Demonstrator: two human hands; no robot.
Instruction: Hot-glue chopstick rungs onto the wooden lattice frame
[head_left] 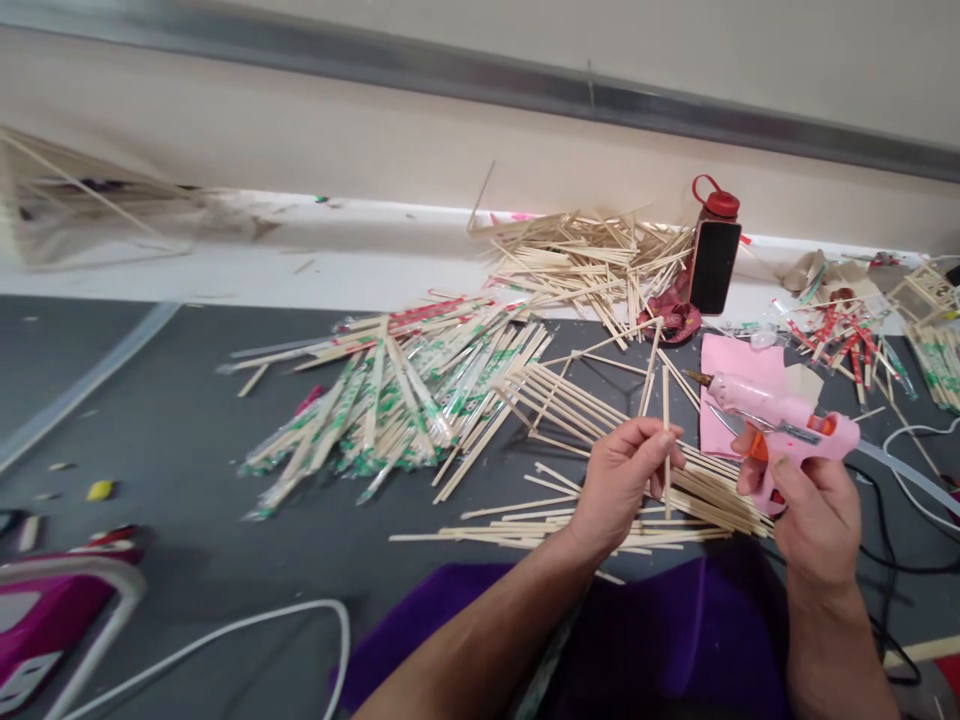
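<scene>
My left hand [626, 475] pinches a wooden chopstick [666, 420], which stands nearly upright between thumb and fingers. In my right hand [814, 515] is a pink hot glue gun [780, 410], its nozzle pointing left toward the chopstick but apart from it. An orange trigger [756, 442] shows at my fingers, and a clear glue stick [907, 475] comes out of the back. Behind my left hand, a frame of joined chopsticks [574, 357] stands on the table. Loose bare chopsticks [712, 490] lie under and between my hands.
Chopsticks in green-printed wrappers [405, 400] spread left of centre. A heap of bare chopsticks [592, 250] lies against the wall. Beside it stand a red-capped bottle [721, 205] and a phone [714, 268]. A pink sheet [739, 355] is under the glue gun; a white cable [247, 640] curves at front left.
</scene>
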